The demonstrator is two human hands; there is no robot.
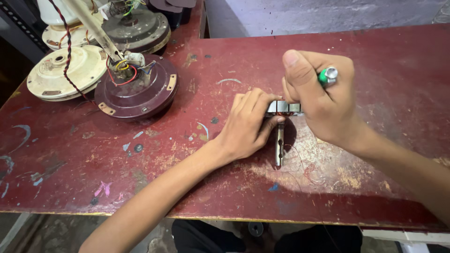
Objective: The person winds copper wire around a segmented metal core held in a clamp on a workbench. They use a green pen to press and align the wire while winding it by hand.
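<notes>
Two hands meet over one small part near the centre of the red workbench [93,164]. Head view only.

Left hand [246,126]: palm down, fingers curled and pressed onto the left end of a small motor stator [283,107], a grey laminated block with copper winding showing under it. Clamped on the part, holding it against the bench.

Right hand [323,100]: closed in a fist around a green-handled tool [326,76]; only the green grip and its metal cap show, at 1 o'clock from the stator. Tool tip is hidden behind the fingers; cannot tell where it touches. Thumb points up and away from the camera.

Stator position: directly between the two hands, touching both. The left hand lies at 8 o'clock from it, the right at 2 o'clock. Its steel shaft [280,147] runs from the block toward 6 o'clock, so the long axis is 12-to-6, pointing back at the person; the lamination face runs crosswise, 9-to-3. Both hands are equally close; the left one bears on it more fully.

A thin strand of copper wire [300,164] trails from the stator toward 5 o'clock across the bench.

Well apart, at 10 o'clock: a maroon ceiling-fan motor housing [140,91] with coloured leads on top, a cream housing [65,70] just beside it, and further housings behind.
</notes>
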